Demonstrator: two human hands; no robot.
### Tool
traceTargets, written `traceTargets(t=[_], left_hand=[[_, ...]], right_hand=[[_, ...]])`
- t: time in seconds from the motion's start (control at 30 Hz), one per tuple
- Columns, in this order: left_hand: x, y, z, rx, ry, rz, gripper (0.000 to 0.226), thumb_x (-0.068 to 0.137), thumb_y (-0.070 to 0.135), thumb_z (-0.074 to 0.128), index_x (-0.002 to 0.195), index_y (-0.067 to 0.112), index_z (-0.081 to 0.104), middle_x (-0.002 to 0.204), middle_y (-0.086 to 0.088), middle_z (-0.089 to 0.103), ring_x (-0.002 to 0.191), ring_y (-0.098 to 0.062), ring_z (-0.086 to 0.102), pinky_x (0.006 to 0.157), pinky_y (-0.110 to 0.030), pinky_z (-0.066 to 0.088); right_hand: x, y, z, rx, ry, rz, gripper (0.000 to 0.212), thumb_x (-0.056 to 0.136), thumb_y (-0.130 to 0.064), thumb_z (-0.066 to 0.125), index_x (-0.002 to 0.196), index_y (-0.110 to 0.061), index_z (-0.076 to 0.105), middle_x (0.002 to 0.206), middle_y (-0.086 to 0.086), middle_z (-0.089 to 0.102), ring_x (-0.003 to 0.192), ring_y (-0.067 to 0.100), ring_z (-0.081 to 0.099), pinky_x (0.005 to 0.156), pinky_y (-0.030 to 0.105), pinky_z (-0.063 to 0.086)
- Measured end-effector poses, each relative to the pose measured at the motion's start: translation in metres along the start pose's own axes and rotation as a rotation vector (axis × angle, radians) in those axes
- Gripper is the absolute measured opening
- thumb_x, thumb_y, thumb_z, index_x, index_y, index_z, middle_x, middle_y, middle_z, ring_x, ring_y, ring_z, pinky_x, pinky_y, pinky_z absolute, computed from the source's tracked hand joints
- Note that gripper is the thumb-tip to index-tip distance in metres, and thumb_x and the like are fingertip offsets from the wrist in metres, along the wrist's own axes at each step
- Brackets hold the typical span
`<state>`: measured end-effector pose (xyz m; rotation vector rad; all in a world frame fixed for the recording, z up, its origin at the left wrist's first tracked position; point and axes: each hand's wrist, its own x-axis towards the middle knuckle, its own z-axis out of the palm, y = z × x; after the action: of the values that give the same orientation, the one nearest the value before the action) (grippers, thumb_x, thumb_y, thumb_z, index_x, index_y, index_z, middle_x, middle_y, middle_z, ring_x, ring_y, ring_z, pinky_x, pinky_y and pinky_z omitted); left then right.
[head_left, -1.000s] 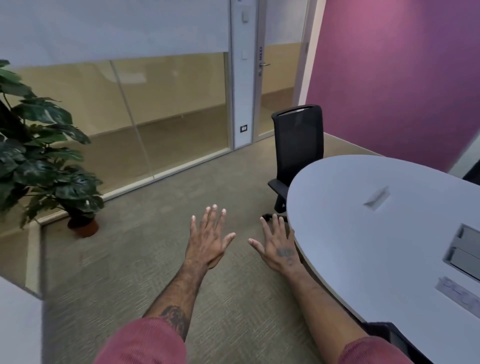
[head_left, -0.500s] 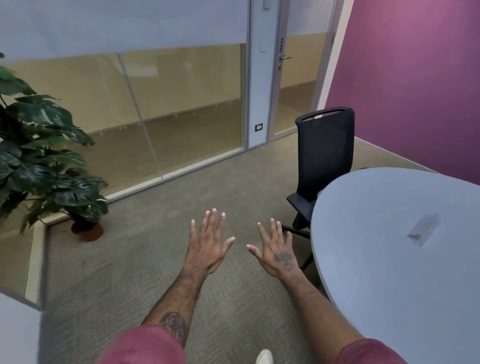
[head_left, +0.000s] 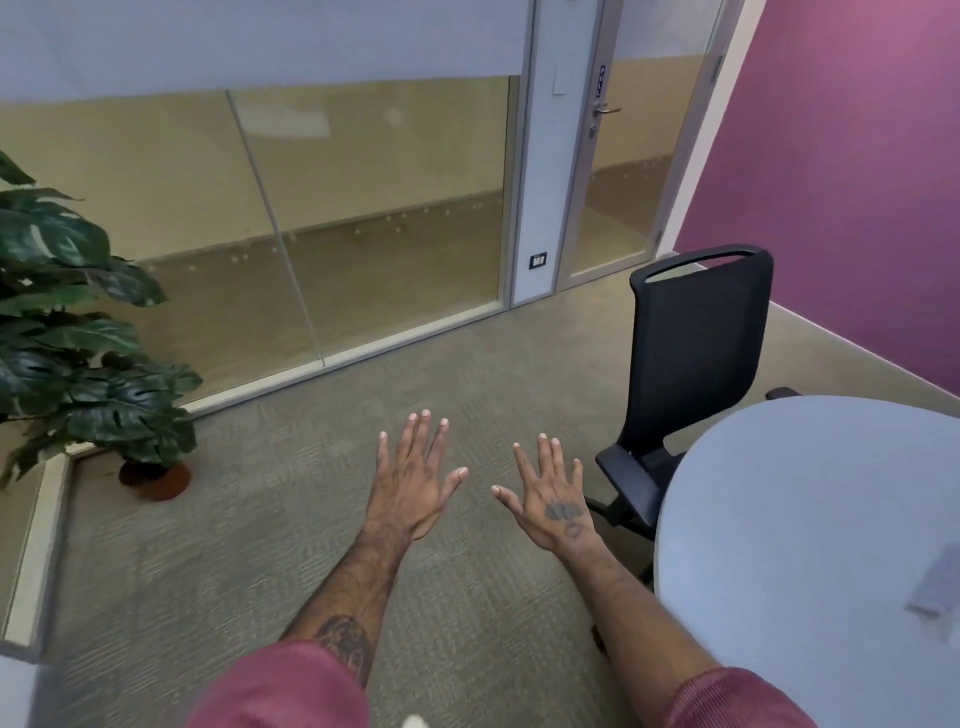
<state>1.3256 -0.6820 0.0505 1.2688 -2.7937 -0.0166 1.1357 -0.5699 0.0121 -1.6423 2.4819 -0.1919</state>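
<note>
My left hand (head_left: 413, 480) and my right hand (head_left: 553, 501) are stretched out in front of me over the carpet, palms down, fingers straight and spread. Neither hand holds or touches anything. The two thumbs point at each other with a small gap between them. A black office chair (head_left: 696, 358) stands just right of my right hand, tucked against a rounded pale grey table (head_left: 810, 519).
A potted plant (head_left: 78, 332) with large dark leaves stands at the left by a glass partition (head_left: 363, 218). A glass door (head_left: 628, 171) with a handle is beyond the chair. A purple wall (head_left: 852, 197) runs along the right. Grey-green carpet (head_left: 234, 571) covers the floor.
The view has swung left: the table and chair have slid toward the right edge. Both hands stay spread and in the same pose.
</note>
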Motion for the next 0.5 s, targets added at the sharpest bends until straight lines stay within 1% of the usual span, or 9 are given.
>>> traceTargets(t=[0.1, 0.17, 0.2, 0.27, 0.3, 0.37, 0.4, 0.47, 0.5], left_hand=[[0.049, -0.015, 0.005, 0.008, 0.004, 0.007, 0.077, 0.096, 0.067, 0.009, 0.156, 0.023, -0.008, 0.165, -0.007, -0.013, 0.152, -0.022, -0.014, 0.119, -0.054, -0.008], [0.103, -0.034, 0.014, 0.0, 0.008, 0.016, 0.077, 0.095, 0.067, 0.008, 0.156, 0.023, -0.008, 0.165, -0.007, -0.013, 0.152, -0.023, -0.014, 0.119, -0.054, -0.007], [0.109, -0.034, 0.011, 0.017, 0.013, 0.026, 0.078, 0.095, 0.068, 0.007, 0.157, 0.023, -0.008, 0.165, -0.007, -0.012, 0.152, -0.023, -0.014, 0.119, -0.054, -0.008], [0.168, -0.057, 0.017, -0.004, 0.017, 0.046, 0.078, 0.095, 0.067, 0.008, 0.157, 0.023, -0.006, 0.166, -0.007, -0.01, 0.153, -0.023, -0.012, 0.119, -0.053, -0.009], [0.172, -0.055, 0.014, 0.013, 0.033, 0.066, 0.078, 0.095, 0.067, 0.009, 0.157, 0.022, -0.006, 0.166, -0.007, -0.01, 0.153, -0.023, -0.012, 0.119, -0.053, -0.009], [0.227, -0.076, 0.016, -0.016, -0.002, 0.095, 0.077, 0.096, 0.067, 0.01, 0.157, 0.022, -0.007, 0.165, -0.007, -0.01, 0.153, -0.023, -0.012, 0.119, -0.053, -0.009], [0.228, -0.075, 0.015, 0.009, 0.008, 0.114, 0.077, 0.096, 0.067, 0.01, 0.157, 0.022, -0.007, 0.165, -0.007, -0.01, 0.153, -0.023, -0.012, 0.119, -0.053, -0.008], [0.283, -0.09, 0.016, 0.0, -0.004, 0.147, 0.077, 0.096, 0.067, 0.009, 0.157, 0.022, -0.007, 0.165, -0.008, -0.01, 0.152, -0.023, -0.012, 0.119, -0.053, -0.008], [0.287, -0.092, 0.013, 0.016, 0.011, 0.158, 0.077, 0.096, 0.067, 0.009, 0.157, 0.022, -0.007, 0.165, -0.008, -0.011, 0.152, -0.023, -0.012, 0.119, -0.053, -0.008]], right_hand=[[0.05, 0.003, -0.001, 0.009, 0.009, 0.015, 0.093, 0.08, -0.082, -0.001, 0.156, -0.028, 0.005, 0.164, 0.014, -0.007, 0.151, 0.03, -0.011, 0.118, 0.058, 0.001], [0.104, 0.003, 0.001, 0.028, 0.022, 0.056, 0.091, 0.082, -0.082, 0.003, 0.156, -0.029, 0.004, 0.164, 0.013, -0.008, 0.151, 0.03, -0.012, 0.118, 0.057, 0.0], [0.108, 0.005, -0.002, 0.015, 0.023, 0.045, 0.089, 0.084, -0.081, 0.005, 0.156, -0.029, 0.004, 0.164, 0.013, -0.008, 0.151, 0.03, -0.012, 0.118, 0.057, 0.0], [0.164, 0.003, 0.001, 0.042, 0.035, 0.101, 0.087, 0.086, -0.079, 0.009, 0.156, -0.029, 0.004, 0.164, 0.013, -0.009, 0.151, 0.03, -0.012, 0.119, 0.057, 0.0], [0.166, 0.005, -0.001, 0.033, 0.036, 0.1, 0.086, 0.087, -0.079, 0.01, 0.156, -0.029, 0.004, 0.164, 0.013, -0.009, 0.151, 0.03, -0.012, 0.118, 0.057, -0.001], [0.214, 0.001, -0.001, 0.06, 0.022, 0.161, 0.085, 0.088, -0.078, 0.012, 0.156, -0.029, 0.003, 0.164, 0.013, -0.009, 0.151, 0.029, -0.013, 0.118, 0.056, -0.002], [0.213, 0.002, -0.002, 0.041, 0.03, 0.158, 0.084, 0.088, -0.078, 0.013, 0.156, -0.029, 0.003, 0.164, 0.012, -0.009, 0.151, 0.029, -0.013, 0.119, 0.056, -0.002], [0.26, 0.002, -0.006, 0.079, 0.038, 0.229, 0.084, 0.088, -0.078, 0.013, 0.156, -0.029, 0.003, 0.164, 0.012, -0.009, 0.151, 0.029, -0.013, 0.119, 0.056, -0.001], [0.263, 0.001, -0.01, 0.064, 0.045, 0.22, 0.084, 0.088, -0.078, 0.013, 0.156, -0.029, 0.003, 0.164, 0.013, -0.009, 0.151, 0.029, -0.013, 0.119, 0.056, -0.001]])
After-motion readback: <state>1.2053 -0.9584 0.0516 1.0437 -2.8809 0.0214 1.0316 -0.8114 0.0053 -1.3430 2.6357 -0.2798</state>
